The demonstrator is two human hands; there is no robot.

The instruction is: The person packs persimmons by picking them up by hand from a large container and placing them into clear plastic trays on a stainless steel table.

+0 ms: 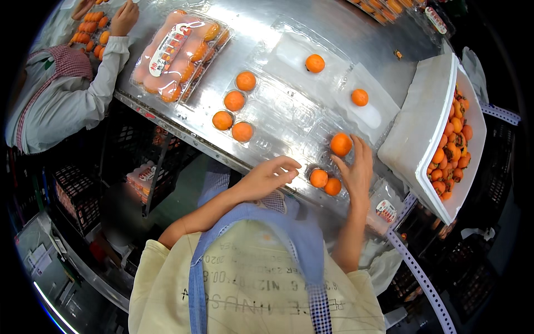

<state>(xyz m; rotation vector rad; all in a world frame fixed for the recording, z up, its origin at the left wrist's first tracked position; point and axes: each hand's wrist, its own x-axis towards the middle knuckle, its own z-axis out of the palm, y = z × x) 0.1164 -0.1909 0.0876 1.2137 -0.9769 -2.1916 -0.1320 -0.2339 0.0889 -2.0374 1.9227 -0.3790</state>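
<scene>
My left hand is over the near edge of the metal table, its fingers apart and nothing in it. To its right, my right hand has thumb and forefinger at the right side of an orange persimmon; whether they grip it cannot be told. Two persimmons lie just nearer, beside that hand. Several persimmons sit in a clear plastic tray at the left. Farther back, one persimmon and another persimmon rest on white translucent sheets.
A white foam box of persimmons stands tilted at the right. Filled clear packs are stacked at the back left. A co-worker's hand and sleeve are beyond them. Black crates stand below left.
</scene>
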